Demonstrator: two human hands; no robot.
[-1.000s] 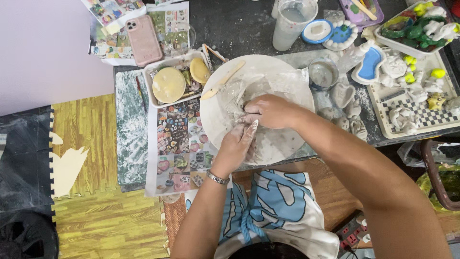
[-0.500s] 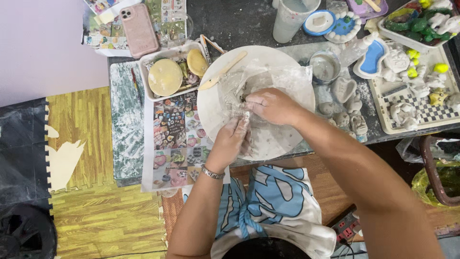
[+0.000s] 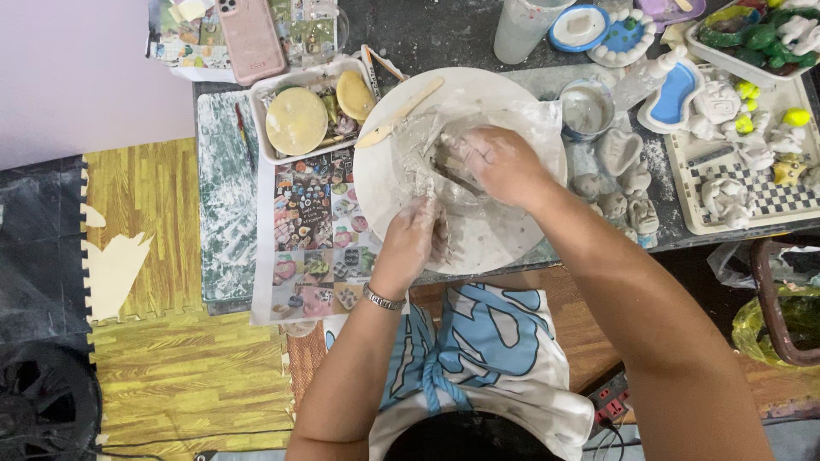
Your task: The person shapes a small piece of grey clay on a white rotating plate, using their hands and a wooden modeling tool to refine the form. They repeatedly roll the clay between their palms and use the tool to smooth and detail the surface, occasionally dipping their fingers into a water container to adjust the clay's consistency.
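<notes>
Both hands stay on the round board (image 3: 512,248): the left hand (image 3: 414,239) still cupped around wet clay (image 3: 440,183), the right hand (image 3: 504,162) gripping it, as before.

Silver bracelet (image 3: 382,298), blue-and-white apron (image 3: 478,358)

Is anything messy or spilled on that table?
Yes. Pale clay smears coat both the left hand and right hand, the round white board, and the green mat. White dust lies around the small clay figures.
</notes>
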